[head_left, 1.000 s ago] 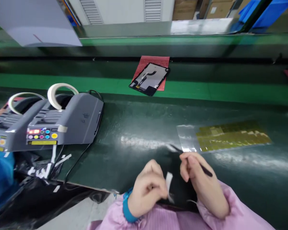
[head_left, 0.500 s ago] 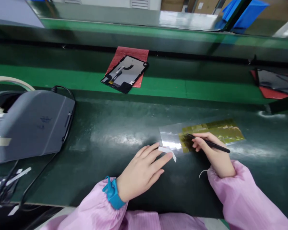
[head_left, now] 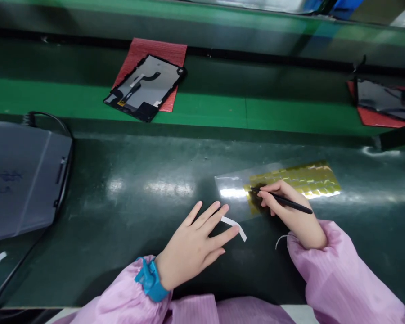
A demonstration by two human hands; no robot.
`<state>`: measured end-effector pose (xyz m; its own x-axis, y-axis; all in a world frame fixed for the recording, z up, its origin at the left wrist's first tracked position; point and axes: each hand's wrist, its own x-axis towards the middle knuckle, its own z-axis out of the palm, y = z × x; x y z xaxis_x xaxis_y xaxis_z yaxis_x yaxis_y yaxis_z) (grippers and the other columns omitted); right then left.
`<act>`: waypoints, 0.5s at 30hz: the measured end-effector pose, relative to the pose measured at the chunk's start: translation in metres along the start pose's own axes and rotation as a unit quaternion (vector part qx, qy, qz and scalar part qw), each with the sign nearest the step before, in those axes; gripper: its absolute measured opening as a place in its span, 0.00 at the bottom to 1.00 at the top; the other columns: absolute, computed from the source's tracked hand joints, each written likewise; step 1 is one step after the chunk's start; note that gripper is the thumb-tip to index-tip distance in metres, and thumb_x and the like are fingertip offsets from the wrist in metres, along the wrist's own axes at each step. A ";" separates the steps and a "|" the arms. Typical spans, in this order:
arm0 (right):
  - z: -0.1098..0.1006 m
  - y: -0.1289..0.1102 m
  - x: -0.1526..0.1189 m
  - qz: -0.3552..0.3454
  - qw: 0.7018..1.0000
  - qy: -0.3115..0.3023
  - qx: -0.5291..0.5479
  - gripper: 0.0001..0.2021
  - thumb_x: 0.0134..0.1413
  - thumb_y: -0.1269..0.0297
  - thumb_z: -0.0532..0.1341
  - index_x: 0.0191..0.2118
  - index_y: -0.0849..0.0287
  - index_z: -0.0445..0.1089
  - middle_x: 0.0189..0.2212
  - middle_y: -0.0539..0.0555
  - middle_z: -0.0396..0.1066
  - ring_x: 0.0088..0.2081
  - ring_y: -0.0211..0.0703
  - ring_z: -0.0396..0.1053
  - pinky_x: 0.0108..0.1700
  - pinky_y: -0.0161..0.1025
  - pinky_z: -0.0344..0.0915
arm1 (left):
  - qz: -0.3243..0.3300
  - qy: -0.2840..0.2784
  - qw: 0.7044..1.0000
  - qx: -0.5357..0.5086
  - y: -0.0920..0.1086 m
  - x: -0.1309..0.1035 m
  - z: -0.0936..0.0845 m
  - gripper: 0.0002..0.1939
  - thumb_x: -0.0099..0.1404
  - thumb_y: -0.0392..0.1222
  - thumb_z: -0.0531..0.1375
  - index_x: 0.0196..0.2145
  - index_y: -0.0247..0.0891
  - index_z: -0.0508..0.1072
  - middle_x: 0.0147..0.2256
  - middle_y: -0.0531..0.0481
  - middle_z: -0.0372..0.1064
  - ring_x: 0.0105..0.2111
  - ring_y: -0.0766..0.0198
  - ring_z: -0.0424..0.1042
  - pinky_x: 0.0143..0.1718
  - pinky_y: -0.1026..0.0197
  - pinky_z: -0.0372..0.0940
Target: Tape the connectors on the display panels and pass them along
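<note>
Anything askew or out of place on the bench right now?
Little stands out. The panel on the belt lies skewed, overhanging its red mat. A loose white strip curls beside the left hand. The right hand holds black tweezers to the yellow sheet.

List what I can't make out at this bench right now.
- Thin black tweezers: head view, tip contact with the yellow sticker sheet is too small to tell.
- Grey tape machine: cut off by the left edge.
- Dark panel on red mat: cut off at right, blurred.
</note>
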<state>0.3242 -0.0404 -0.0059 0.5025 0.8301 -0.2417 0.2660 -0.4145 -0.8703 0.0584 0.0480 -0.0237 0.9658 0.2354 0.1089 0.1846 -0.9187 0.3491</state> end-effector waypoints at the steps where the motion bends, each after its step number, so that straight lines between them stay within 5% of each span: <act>1: 0.000 -0.002 0.001 0.004 1.000 -0.003 0.000 0.15 0.57 0.48 0.69 0.36 0.56 0.74 0.25 0.51 0.75 0.22 0.37 0.67 0.24 0.34 0.69 | 0.000 0.000 1.000 0.000 0.000 0.000 0.000 0.25 0.76 0.48 0.59 0.68 0.48 0.65 0.72 0.40 0.55 0.71 0.45 0.59 0.72 0.38 0.48; 6: 0.001 -0.001 0.005 0.020 1.000 0.008 -0.004 0.16 0.57 0.47 0.69 0.35 0.56 0.75 0.29 0.53 0.78 0.23 0.38 0.70 0.22 0.34 0.65 | 0.000 0.003 1.000 -0.008 0.000 0.000 -0.001 0.26 0.76 0.48 0.60 0.69 0.48 0.64 0.73 0.41 0.55 0.72 0.47 0.57 0.73 0.39 0.48; 12: 0.005 0.003 0.001 -0.039 0.996 0.017 0.076 0.14 0.59 0.50 0.69 0.32 0.54 0.74 0.23 0.51 0.75 0.33 0.46 0.78 0.38 0.42 0.74 | 0.003 0.001 1.000 -0.022 -0.001 0.001 -0.001 0.26 0.76 0.47 0.60 0.68 0.47 0.64 0.72 0.38 0.57 0.71 0.44 0.59 0.70 0.36 0.53; 15: -0.001 0.009 0.005 -0.084 0.988 0.038 0.128 0.13 0.61 0.49 0.68 0.34 0.53 0.73 0.25 0.52 0.77 0.29 0.44 0.76 0.32 0.40 0.70 | 0.005 0.010 1.000 -0.029 -0.002 0.000 0.000 0.25 0.76 0.46 0.59 0.68 0.47 0.65 0.72 0.39 0.57 0.71 0.45 0.59 0.71 0.36 0.51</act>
<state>0.3303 -0.0401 -0.0140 0.5315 0.8448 -0.0612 0.1393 -0.1585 -0.9775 0.0580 0.0496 -0.0244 0.9637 0.2325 0.1311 0.1630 -0.9017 0.4005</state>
